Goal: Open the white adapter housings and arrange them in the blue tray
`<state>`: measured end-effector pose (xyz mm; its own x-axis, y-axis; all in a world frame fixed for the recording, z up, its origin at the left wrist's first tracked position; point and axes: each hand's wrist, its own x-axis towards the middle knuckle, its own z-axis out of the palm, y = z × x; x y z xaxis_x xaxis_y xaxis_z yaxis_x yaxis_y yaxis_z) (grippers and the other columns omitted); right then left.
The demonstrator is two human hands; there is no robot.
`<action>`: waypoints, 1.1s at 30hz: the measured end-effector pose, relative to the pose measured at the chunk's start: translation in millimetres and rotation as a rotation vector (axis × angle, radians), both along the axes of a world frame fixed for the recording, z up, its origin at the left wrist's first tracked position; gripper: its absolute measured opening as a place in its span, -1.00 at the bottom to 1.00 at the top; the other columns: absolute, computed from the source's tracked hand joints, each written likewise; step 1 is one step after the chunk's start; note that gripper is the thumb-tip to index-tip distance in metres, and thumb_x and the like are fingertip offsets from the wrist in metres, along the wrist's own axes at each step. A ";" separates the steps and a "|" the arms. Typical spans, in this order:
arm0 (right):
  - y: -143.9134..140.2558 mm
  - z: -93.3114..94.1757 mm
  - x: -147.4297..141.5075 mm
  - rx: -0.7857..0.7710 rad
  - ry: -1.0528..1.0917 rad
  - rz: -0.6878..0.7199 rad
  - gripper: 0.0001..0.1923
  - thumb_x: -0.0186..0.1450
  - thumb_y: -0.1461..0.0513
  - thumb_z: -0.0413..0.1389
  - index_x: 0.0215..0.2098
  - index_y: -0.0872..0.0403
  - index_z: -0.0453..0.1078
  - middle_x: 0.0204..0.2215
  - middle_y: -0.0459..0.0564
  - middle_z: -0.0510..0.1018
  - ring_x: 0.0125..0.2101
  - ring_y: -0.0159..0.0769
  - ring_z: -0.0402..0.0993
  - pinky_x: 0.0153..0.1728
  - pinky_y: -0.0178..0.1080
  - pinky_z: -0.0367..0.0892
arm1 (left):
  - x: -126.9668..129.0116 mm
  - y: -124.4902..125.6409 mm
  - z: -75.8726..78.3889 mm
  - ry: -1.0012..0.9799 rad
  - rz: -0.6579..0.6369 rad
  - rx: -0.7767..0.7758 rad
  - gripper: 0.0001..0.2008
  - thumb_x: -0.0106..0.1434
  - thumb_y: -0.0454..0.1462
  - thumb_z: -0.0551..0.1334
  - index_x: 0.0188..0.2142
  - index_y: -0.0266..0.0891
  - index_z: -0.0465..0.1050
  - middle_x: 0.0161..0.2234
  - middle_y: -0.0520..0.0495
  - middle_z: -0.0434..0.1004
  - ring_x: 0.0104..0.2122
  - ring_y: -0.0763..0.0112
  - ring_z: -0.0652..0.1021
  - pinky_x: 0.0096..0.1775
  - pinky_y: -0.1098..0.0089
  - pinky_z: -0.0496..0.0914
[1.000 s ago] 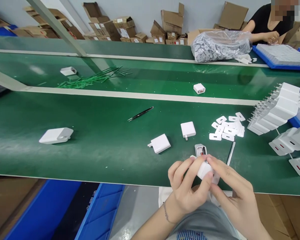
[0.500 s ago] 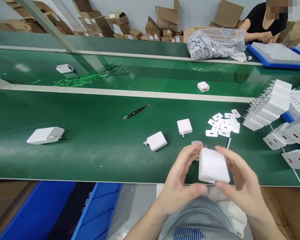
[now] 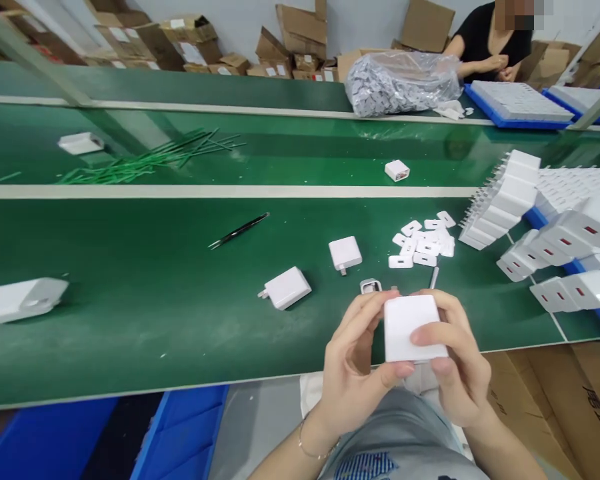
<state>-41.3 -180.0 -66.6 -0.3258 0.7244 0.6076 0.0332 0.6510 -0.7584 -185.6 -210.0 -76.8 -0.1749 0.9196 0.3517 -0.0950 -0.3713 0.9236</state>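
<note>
Between my two hands, above the front edge of the green table, is a white charger (image 3: 405, 317) with its broad face up. My left hand (image 3: 357, 363) grips its left side, thumb at the near corner and fingers at the far edge. My right hand (image 3: 460, 360) holds the right side, one finger lying across the broad face. Just beyond my left fingers lies an open white charger housing (image 3: 370, 286), partly hidden. A pen-like tool (image 3: 434, 277) pokes out past my right fingers. Small white cover plates (image 3: 425, 245) with slots are heaped beyond it.
Two white chargers (image 3: 288, 288) (image 3: 345, 254) lie left of my hands, with tweezers (image 3: 239, 231) behind. Another charger (image 3: 23, 300) sits far left. Chargers stand in rows (image 3: 503, 200) at right. Green sticks (image 3: 150, 157) lie across the divider. A co-worker (image 3: 495, 47) sits opposite, near a plastic bag (image 3: 400, 83).
My right hand has shifted its grip, and one finger now lies across the charger's face. My left thumb has come onto the charger. The view has swung right.
</note>
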 end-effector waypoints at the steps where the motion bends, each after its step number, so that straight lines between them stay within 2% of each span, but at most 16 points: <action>1: 0.2 1.5 -0.5 -0.007 0.018 -0.001 -0.73 0.47 0.18 -0.11 -0.03 -0.07 0.42 -0.04 0.07 0.38 -0.04 -0.12 0.38 -0.18 -0.09 0.41 | 2.2 0.3 -1.8 0.003 0.009 -0.001 -0.47 0.17 -0.04 0.40 0.12 -0.05 0.48 -0.02 -0.19 0.49 -0.05 0.12 0.59 -0.11 0.28 0.59; 5: 4.5 3.7 4.4 -0.034 0.080 0.017 -0.73 0.47 0.15 -0.07 -0.10 -0.07 0.47 -0.05 0.06 0.39 -0.11 -0.18 0.43 -0.20 -0.12 0.44 | 9.3 3.6 -9.0 0.025 0.050 0.053 -0.52 0.24 -0.11 0.36 0.15 -0.04 0.45 0.00 -0.17 0.48 -0.08 0.17 0.62 -0.18 0.38 0.61; 7: 7.2 3.9 14.9 -0.040 0.061 0.047 -0.75 0.45 0.12 -0.02 -0.06 -0.09 0.48 -0.04 0.05 0.40 -0.11 -0.19 0.45 -0.19 -0.13 0.45 | 10.4 5.9 -7.1 0.098 0.041 0.083 -0.53 0.26 -0.12 0.34 0.16 -0.01 0.44 0.00 -0.17 0.50 -0.09 0.18 0.63 -0.20 0.39 0.62; 10: 6.8 5.0 44.2 -0.071 -0.088 0.066 -0.62 0.40 0.11 0.10 0.18 -0.15 0.36 0.01 0.05 0.41 -0.04 -0.18 0.45 -0.12 -0.16 0.46 | 9.6 13.2 9.0 0.359 -0.076 0.116 -0.50 0.26 -0.13 0.34 0.18 0.02 0.40 0.01 -0.19 0.52 -0.05 0.12 0.61 -0.16 0.32 0.61; 12: 4.2 5.9 72.2 -0.060 -0.169 -0.016 -0.49 0.36 0.12 0.16 0.27 -0.16 0.27 0.03 0.07 0.41 -0.01 -0.15 0.44 -0.07 -0.14 0.45 | 8.4 28.0 26.1 0.583 -0.213 0.154 -0.47 0.27 -0.08 0.32 0.22 0.00 0.36 0.07 -0.26 0.48 0.00 0.06 0.58 -0.15 0.27 0.61; 14: 3.2 5.7 104.5 -0.021 -0.139 -0.231 -0.49 0.35 0.16 0.18 0.25 -0.17 0.30 0.03 0.07 0.43 0.01 -0.10 0.43 -0.08 -0.12 0.45 | 5.8 58.7 42.8 0.769 -0.277 0.224 -0.48 0.33 -0.06 0.24 0.25 -0.05 0.31 0.14 -0.32 0.41 0.03 0.05 0.56 -0.14 0.24 0.60; 16: 5.5 4.1 136.8 0.009 -0.065 -0.561 -0.51 0.32 0.23 0.19 0.21 -0.18 0.36 0.02 0.06 0.44 0.01 -0.08 0.42 -0.17 -0.14 0.47 | 1.7 108.4 54.4 0.924 -0.217 0.320 -0.56 0.40 -0.14 0.13 0.24 -0.08 0.30 0.16 -0.30 0.39 0.06 0.08 0.54 -0.05 0.19 0.56; 19: 14.5 -1.7 176.3 0.097 -0.076 -0.997 -0.55 0.27 0.25 0.24 0.12 -0.14 0.45 -0.05 0.06 0.45 -0.05 -0.08 0.43 -0.22 -0.11 0.46 | 0.3 207.6 58.3 1.293 -0.066 0.444 -0.65 0.37 -0.31 0.07 0.09 -0.16 0.46 0.08 -0.29 0.48 0.13 -0.06 0.46 0.11 -0.08 0.39; 20: 18.6 -4.5 185.7 0.142 -0.118 -1.098 -0.57 0.27 0.23 0.25 0.10 -0.12 0.47 -0.08 0.07 0.46 -0.08 -0.08 0.44 -0.19 -0.07 0.45 | 3.4 241.6 56.7 1.451 -0.015 0.426 -0.59 0.32 -0.41 0.05 0.11 -0.23 0.45 0.14 -0.35 0.44 0.21 -0.16 0.37 0.16 -0.18 0.29; 21: 22.9 -8.0 193.0 0.186 -0.165 -1.171 -0.58 0.27 0.22 0.25 0.10 -0.10 0.48 -0.11 0.07 0.46 -0.10 -0.07 0.45 -0.16 -0.04 0.45 | 8.5 273.4 54.3 1.619 -0.020 0.372 -0.50 0.26 -0.49 0.05 0.17 -0.30 0.39 0.23 -0.38 0.35 0.30 -0.21 0.25 0.21 -0.23 0.17; 22: 27.7 -12.0 198.4 0.224 -0.208 -1.222 -0.58 0.28 0.20 0.24 0.11 -0.10 0.47 -0.11 0.07 0.46 -0.11 -0.07 0.45 -0.14 -0.02 0.45 | 15.3 301.9 51.4 1.755 -0.053 0.310 -0.40 0.20 -0.54 0.05 0.23 -0.32 0.31 0.30 -0.37 0.27 0.35 -0.20 0.15 0.25 -0.24 0.09; 23: 32.6 -16.6 202.1 0.243 -0.238 -1.257 -0.57 0.30 0.19 0.23 0.14 -0.12 0.44 -0.11 0.07 0.47 -0.10 -0.07 0.45 -0.14 -0.02 0.46 | 23.2 326.3 48.2 1.800 -0.080 0.300 -0.36 0.15 -0.57 0.07 0.23 -0.31 0.32 0.29 -0.36 0.28 0.35 -0.19 0.17 0.25 -0.22 0.09; 26: 46.6 -31.5 205.4 0.172 -0.273 -1.283 -0.60 0.35 0.13 0.17 0.16 -0.15 0.41 -0.02 0.07 0.47 -0.02 -0.02 0.44 -0.16 -0.03 0.49 | 46.8 374.3 36.5 1.868 -0.142 0.277 -0.38 0.12 -0.59 0.14 0.18 -0.26 0.39 0.22 -0.35 0.41 0.25 -0.17 0.35 0.14 -0.14 0.28; 29: 54.0 -41.4 204.6 0.023 -0.301 -1.270 -0.64 0.38 0.04 0.11 0.12 -0.17 0.43 0.07 0.05 0.46 0.05 0.04 0.41 -0.07 0.07 0.47 | 65.3 394.0 25.1 1.907 -0.175 0.234 -0.58 0.24 -0.46 0.24 0.10 -0.28 0.43 0.12 -0.31 0.49 0.07 -0.03 0.52 -0.02 0.00 0.45; 31: 52.7 -41.3 204.9 -0.035 -0.341 -1.238 -0.61 0.39 -0.01 0.09 0.15 -0.19 0.40 0.11 0.05 0.44 0.09 0.09 0.39 -0.04 0.14 0.44 | 74.5 398.6 20.7 1.908 -0.176 0.212 -0.68 0.33 -0.29 0.26 0.06 -0.28 0.43 0.07 -0.22 0.50 -0.01 0.13 0.55 -0.03 0.06 0.48; 33: 45.4 -34.8 204.7 -0.037 -0.379 -1.228 -0.54 0.38 -0.03 0.08 0.21 -0.18 0.33 0.18 0.08 0.37 0.16 0.18 0.30 0.02 0.25 0.36 | 79.5 398.6 20.5 1.880 -0.157 0.203 -0.68 0.36 -0.17 0.25 0.04 -0.27 0.42 0.03 -0.16 0.49 -0.03 0.21 0.55 -0.01 0.06 0.47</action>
